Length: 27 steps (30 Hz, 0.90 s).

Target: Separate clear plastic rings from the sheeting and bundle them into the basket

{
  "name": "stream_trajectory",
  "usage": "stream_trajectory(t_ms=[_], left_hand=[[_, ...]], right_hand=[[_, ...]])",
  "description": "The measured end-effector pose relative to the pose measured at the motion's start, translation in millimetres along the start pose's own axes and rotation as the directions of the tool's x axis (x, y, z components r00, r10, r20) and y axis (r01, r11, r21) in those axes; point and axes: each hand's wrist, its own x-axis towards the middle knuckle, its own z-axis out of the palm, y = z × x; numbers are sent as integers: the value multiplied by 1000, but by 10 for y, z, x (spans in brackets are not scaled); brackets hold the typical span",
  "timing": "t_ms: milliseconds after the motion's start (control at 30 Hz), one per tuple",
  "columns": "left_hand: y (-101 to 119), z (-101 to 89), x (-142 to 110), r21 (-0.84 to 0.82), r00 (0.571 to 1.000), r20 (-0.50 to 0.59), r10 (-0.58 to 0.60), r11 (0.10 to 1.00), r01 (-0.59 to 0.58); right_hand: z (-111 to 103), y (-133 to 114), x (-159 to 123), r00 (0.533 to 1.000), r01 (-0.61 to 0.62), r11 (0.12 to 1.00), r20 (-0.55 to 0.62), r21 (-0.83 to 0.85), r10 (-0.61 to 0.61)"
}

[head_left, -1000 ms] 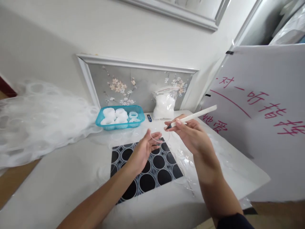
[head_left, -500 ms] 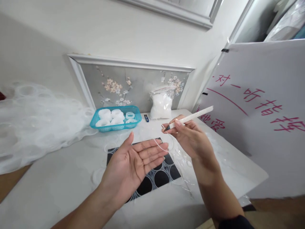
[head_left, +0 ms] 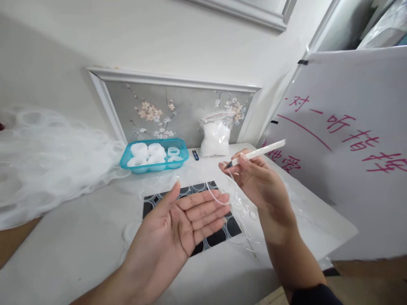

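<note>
My left hand point(head_left: 178, 224) is held palm up with flat, spread fingers over the black mat with white ring pattern point(head_left: 219, 237). A thin clear plastic ring point(head_left: 219, 198) rests at its fingertips. My right hand point(head_left: 254, 178) grips a white pen-like tool point(head_left: 257, 153) with a dark tip, pointed left toward the ring. Clear plastic film with round cut-outs point(head_left: 244, 212) lies on the table under both hands.
A blue basket point(head_left: 182, 159) with white rings stands at the back of the white table point(head_left: 79, 241). Beside it are small blue snips point(head_left: 195, 155) and a plastic bag of white bits point(head_left: 215, 137). Heaped clear film point(head_left: 47, 161) lies left; a whiteboard with red writing point(head_left: 349, 148) stands right.
My left hand has turned palm up, opened flat and come nearer to me. The right hand with the tool has barely shifted. The view has drifted slightly.
</note>
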Motion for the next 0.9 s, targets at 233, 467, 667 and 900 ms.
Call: stream_trajectory(t_ms=[233,467,667,900], left_hand=[[55,-73,178,122,997,27,72,990,-75],[-117,-490,487,903,956,30,292,403,-151],[-829,-1107,625,860,947,293,129,-469,-202],[-966,-1245,655,796,938,342,60,-549,-255]], right_hand=[[-410,353,496,965,-7,960,-249,280,80],[-531,541,606,929,107,967,-369,232,-14],[-388,1156,145,966,-202,960,-204,-192,162],[-447,1705,-255,982,-188,802,-97,-567,162]])
